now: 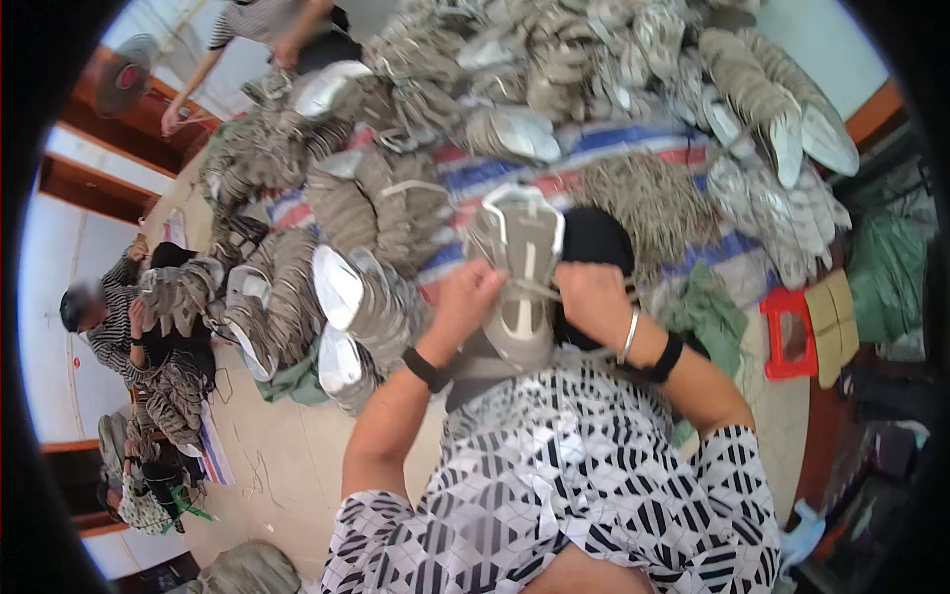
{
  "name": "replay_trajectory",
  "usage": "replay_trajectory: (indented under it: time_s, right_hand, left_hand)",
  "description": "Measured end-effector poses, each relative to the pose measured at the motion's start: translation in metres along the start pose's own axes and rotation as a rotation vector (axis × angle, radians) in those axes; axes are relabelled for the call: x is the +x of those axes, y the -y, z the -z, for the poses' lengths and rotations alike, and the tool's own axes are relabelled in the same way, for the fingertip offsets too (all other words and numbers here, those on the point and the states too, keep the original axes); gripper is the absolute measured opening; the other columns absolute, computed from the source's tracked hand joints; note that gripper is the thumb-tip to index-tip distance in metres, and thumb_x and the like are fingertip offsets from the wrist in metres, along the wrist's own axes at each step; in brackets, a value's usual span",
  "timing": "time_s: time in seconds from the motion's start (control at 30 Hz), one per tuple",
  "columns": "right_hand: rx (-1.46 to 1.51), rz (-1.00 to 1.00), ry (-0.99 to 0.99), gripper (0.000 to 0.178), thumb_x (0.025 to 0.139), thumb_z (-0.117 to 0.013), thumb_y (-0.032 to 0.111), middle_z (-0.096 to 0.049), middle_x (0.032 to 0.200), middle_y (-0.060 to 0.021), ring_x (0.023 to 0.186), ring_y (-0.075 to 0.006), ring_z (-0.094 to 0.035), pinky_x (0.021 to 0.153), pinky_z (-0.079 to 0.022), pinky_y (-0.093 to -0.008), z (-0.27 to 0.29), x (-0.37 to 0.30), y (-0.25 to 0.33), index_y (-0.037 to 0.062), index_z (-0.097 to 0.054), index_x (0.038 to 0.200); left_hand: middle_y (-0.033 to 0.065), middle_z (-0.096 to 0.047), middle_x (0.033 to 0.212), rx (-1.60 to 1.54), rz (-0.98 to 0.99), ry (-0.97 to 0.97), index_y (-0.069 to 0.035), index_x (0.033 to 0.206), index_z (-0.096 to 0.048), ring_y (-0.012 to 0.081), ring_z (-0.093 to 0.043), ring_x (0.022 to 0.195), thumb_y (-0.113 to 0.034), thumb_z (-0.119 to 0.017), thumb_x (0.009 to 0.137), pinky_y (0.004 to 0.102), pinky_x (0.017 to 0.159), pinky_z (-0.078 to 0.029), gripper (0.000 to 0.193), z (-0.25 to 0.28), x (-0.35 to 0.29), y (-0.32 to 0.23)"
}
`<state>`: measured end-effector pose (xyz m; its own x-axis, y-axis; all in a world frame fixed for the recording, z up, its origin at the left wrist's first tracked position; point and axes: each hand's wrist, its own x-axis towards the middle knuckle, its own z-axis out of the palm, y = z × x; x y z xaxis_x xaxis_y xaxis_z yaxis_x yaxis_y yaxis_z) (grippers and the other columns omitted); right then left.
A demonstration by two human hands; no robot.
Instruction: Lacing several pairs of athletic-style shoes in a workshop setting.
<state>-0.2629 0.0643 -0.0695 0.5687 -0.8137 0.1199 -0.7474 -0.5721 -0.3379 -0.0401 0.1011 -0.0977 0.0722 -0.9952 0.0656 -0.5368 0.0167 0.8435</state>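
Note:
A beige shoe upper (513,252) with white trim lies over my lap, its toe toward me. My left hand (467,302) is closed at the upper's left edge, pinching a beige shoelace (534,288). On the other side my right hand (597,302) is closed on the same lace, which runs across the upper between both hands. The fingertips are partly hidden. Just beyond my right hand, a thick bunch of loose beige laces (648,206) is spread on a striped sheet (618,142).
Stacks of nested shoe uppers (381,208) lie to the left and along the far side. At right are a red plastic stool (787,335), a tan carton (833,329) and green sacking (881,282). Co-workers (109,322) sit at left; another person (272,25) is at far left.

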Motion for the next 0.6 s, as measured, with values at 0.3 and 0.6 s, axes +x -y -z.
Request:
replay_trajectory:
  time_s: [0.3, 0.6]
  right_hand:
    - [-0.002, 0.304, 0.038, 0.004, 0.078, -0.059, 0.012, -0.058, 0.077, -0.0077, 0.075, -0.0271, -0.06, 0.062, -0.046, -0.0385, 0.035, 0.012, -0.004, 0.0089, -0.059, 0.081]
    - [0.092, 0.605, 0.364, 0.026, 0.07, -0.076, 0.016, -0.053, 0.093, -0.0122, 0.091, -0.0327, -0.058, 0.078, -0.049, -0.0429, 0.049, 0.043, -0.017, 0.0068, -0.063, 0.089]
  left_hand:
    - [0.0149, -0.057, 0.069, 0.118, -0.005, 0.204, -0.005, 0.078, -0.058, 0.0312, -0.057, 0.065, -0.034, -0.066, 0.085, 0.0409, 0.061, -0.044, 0.031, 0.023, 0.004, -0.017]
    - [0.0109, -0.055, 0.113, 0.591, -0.828, 0.233, -0.013, 0.095, -0.065, 0.0299, -0.049, 0.113, -0.024, -0.075, 0.067, 0.0395, 0.095, -0.041, 0.032, 0.069, 0.038, -0.077]
